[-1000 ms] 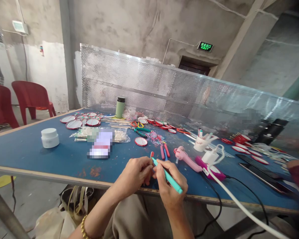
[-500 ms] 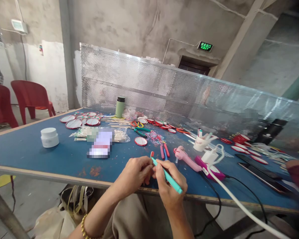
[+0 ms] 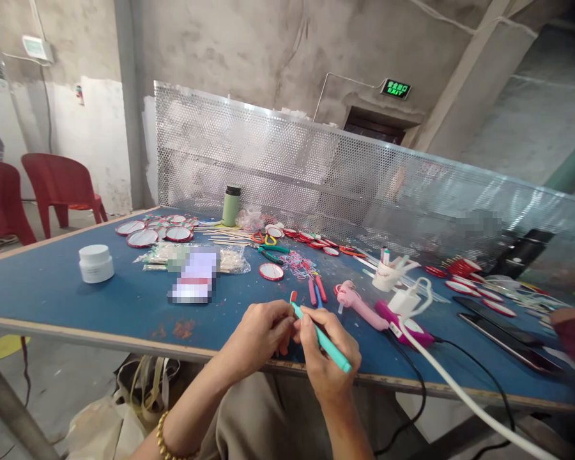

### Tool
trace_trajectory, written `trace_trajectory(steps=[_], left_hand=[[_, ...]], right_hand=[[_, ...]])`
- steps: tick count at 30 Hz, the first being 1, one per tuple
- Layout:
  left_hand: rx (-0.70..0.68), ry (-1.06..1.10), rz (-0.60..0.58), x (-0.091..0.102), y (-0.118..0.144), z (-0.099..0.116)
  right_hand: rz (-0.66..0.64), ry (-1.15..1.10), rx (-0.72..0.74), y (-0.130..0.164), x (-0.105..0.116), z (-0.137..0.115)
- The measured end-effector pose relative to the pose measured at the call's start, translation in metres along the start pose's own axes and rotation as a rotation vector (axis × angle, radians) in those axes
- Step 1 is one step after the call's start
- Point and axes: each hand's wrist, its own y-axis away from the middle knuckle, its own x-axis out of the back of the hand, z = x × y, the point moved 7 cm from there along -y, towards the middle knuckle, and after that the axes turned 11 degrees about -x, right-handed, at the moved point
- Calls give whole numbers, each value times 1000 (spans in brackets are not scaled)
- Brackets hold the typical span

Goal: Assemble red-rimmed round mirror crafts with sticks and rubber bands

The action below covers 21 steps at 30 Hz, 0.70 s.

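Observation:
My left hand (image 3: 260,335) is closed around a small stick with a red tip (image 3: 292,298), held just above the near edge of the blue table (image 3: 52,291). My right hand (image 3: 326,358) grips a teal pen (image 3: 326,344) like a writing tool, its tip touching the stick beside my left fingers. Both hands are together at the table's front middle. A gold bead bracelet (image 3: 161,439) circles my left wrist.
On the table lie a white jar (image 3: 96,264), a bag of sticks (image 3: 230,259), round red-rimmed mirrors (image 3: 142,238), a green bottle (image 3: 230,206), scissors, a pink glue gun (image 3: 359,305), a charger with white cable (image 3: 405,300), and a phone (image 3: 505,335). Perforated metal screen behind. Another person's hand (image 3: 572,326) at right.

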Motion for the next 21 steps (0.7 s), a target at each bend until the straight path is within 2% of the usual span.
trace_trajectory(steps=[21], left_hand=[[-10, -2, 3, 0, -1, 1]], right_hand=[[6, 6, 7, 1, 0, 1]])
